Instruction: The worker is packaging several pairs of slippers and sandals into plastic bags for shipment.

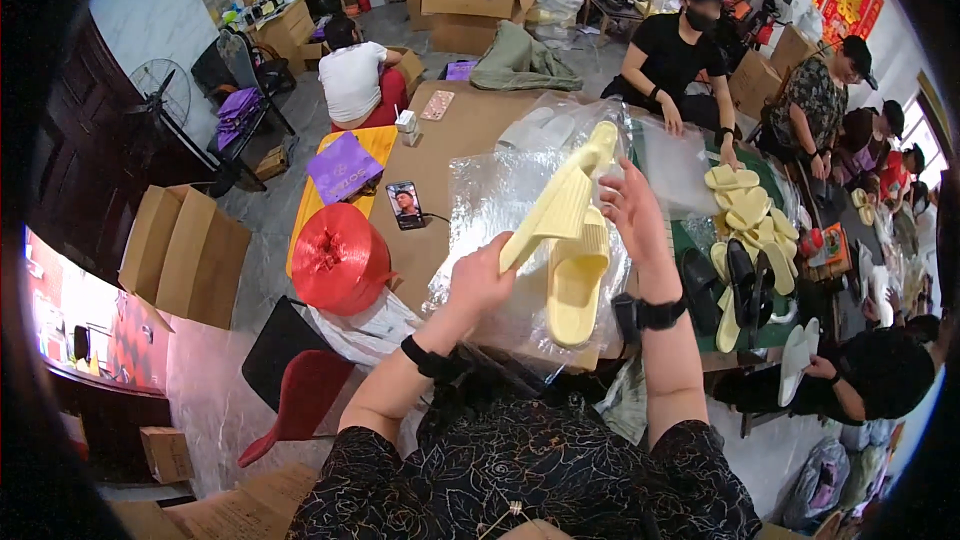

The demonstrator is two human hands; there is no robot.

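My left hand (482, 278) is closed around one end of a pale yellow slide slipper (553, 210), raised at a slant above the table. Beside its far end, my right hand (632, 208) has its fingers apart and nothing in it. A second yellow slide slipper (577, 312) lies sole down just below the raised one. It rests on clear plastic bags (480, 205) spread over the brown tabletop (435, 155). A pair of whitish slippers (545, 125) shows under plastic film farther back.
To the right is a heap of yellow slippers (755, 220) with black slippers (700, 285) beside it. A red twine roll (342, 258), a phone (405, 205) and a purple bag (343, 168) stand left. A co-worker's hand (730, 155) reaches toward the heap.
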